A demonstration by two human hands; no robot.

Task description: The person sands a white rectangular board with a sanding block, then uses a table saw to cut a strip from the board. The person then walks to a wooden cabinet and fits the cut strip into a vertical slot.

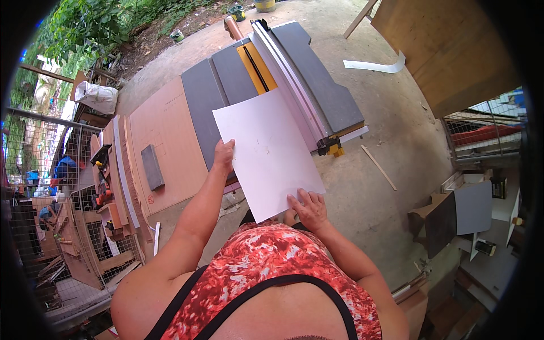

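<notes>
White panel (271,154) held over the near side of a table saw (231,76)

The work is set outdoors on a grey concrete floor (396,136), stained and rough in places. It is bordered by leafy greenery (85,28) at the far left and by wire mesh fencing (34,226) at the left, behind which timber and offcuts are heaped. At the upper right a large plywood sheet (453,54) is seen. On the floor right of the saw, a curled white strip (377,66) and a thin wooden strip (379,168) are left lying.

The saw's matt, dark grey top is broken by a yellow insert (252,65) with a narrow black slot, and is crossed by a long pale rail-like fence (297,102). On its left a smooth brown board (164,122) is joined, with a dark grey oblong block (152,167) laid on it.

The panel is flat, thin, rectangular and faintly smudged, its far end overlapping the saw top beside the fence. Its left edge is pinched by the left hand (225,153), thumb uppermost. By the right hand (310,208) the near right corner is touched, fingers spread on top; whether it is gripped from below cannot be told.
</notes>
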